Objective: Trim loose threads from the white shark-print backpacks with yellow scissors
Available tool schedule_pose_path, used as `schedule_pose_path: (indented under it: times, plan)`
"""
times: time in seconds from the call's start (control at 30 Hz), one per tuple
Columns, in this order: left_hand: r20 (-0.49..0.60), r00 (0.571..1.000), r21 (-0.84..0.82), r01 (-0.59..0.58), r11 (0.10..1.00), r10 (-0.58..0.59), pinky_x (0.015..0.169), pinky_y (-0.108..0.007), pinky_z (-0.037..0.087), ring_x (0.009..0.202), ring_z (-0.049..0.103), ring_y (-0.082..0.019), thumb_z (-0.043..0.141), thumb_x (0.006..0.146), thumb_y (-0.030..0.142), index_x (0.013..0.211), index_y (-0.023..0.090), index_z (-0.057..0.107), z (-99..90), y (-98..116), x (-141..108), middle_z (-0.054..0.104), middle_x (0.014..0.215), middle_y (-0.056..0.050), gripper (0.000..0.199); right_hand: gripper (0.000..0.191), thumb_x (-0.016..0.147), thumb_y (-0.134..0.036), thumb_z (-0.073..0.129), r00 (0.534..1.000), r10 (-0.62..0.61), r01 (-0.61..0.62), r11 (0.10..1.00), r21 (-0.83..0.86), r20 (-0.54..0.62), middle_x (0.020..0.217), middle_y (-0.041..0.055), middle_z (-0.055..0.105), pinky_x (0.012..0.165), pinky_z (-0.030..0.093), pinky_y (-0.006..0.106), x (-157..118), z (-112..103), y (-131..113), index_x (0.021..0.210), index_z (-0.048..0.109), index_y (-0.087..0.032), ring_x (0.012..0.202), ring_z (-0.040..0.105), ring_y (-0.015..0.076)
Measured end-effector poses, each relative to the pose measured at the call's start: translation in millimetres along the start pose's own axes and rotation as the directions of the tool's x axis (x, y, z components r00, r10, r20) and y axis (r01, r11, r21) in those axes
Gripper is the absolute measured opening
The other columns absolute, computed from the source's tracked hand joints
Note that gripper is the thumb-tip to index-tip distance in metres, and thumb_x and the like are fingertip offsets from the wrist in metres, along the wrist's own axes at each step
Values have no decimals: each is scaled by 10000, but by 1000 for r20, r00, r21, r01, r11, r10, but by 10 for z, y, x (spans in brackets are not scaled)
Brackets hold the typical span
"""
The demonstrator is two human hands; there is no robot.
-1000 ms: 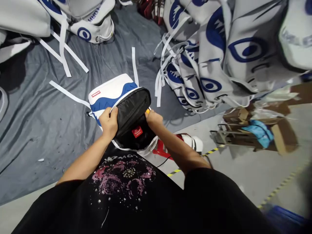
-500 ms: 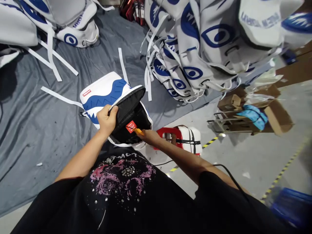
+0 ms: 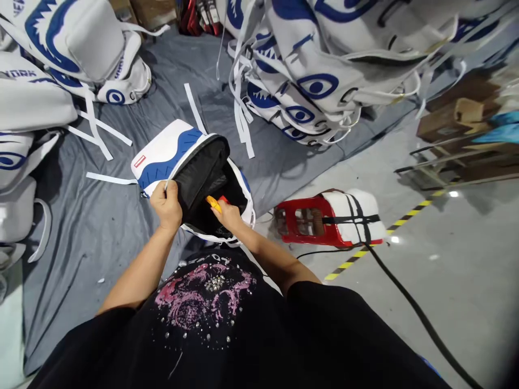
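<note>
A white and blue backpack (image 3: pixel 162 148) lies on the grey cloth with its black-lined main compartment open towards me. My left hand (image 3: pixel 167 204) is closed on the edge of the backpack's opened flap. Inside the opening, my right hand (image 3: pixel 227 215) is closed round a small tool with an orange handle (image 3: pixel 213 204); the tool's working end cannot be made out. A bit of the red label (image 3: pixel 224 199) shows just beside my right fingers. White straps (image 3: pixel 195 108) stretch from the bag over the cloth.
White and blue bags are piled at the upper left (image 3: pixel 91 43) and upper right (image 3: pixel 316 81) of the grey cloth (image 3: pixel 117 216). A red and white stool (image 3: pixel 332 219) stands on the floor at right, near a cart with cardboard boxes (image 3: pixel 454 124).
The view has shifted. My right hand has moved further into the backpack with the orange-handled tool, now covering most of the red label. My left hand keeps its hold on the flap.
</note>
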State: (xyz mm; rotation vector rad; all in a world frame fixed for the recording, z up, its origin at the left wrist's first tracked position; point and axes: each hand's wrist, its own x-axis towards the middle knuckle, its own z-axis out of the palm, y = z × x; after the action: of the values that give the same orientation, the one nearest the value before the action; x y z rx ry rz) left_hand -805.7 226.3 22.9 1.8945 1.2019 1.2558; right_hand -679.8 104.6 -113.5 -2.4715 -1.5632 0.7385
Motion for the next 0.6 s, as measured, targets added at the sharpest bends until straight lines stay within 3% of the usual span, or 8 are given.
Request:
schedule_pose_path:
  times: [0.37, 0.47, 0.6]
  plan:
    - [-66, 996, -5, 68, 998, -68, 557, -286, 229, 582, 230, -112, 403, 930, 729, 595, 229, 237, 35, -260, 80, 213, 603, 47, 625, 561, 1063, -543, 343, 999, 6, -5, 999, 31, -32, 1039, 184, 709, 806, 449, 280, 85, 129, 1, 1270, 556, -68, 1006, 690, 267]
    - [-68, 994, 29, 85, 996, -82, 562, -287, 234, 593, 240, -116, 375, 952, 705, 599, 232, 250, 11, -339, 97, 222, 607, 45, 603, 526, 1065, -523, 360, 991, 124, -119, 988, 98, -53, 1048, 173, 724, 762, 434, 270, 155, 113, 22, 1278, 540, -77, 967, 701, 267]
    - [-70, 994, -39, 77, 996, -80, 561, -290, 234, 587, 244, -113, 440, 945, 688, 602, 227, 276, 3, -390, 115, 231, 604, 46, 598, 511, 1096, -469, 246, 944, 314, -286, 934, 215, -106, 1036, 176, 736, 728, 429, 256, 226, 84, 75, 1243, 532, -71, 946, 704, 242]
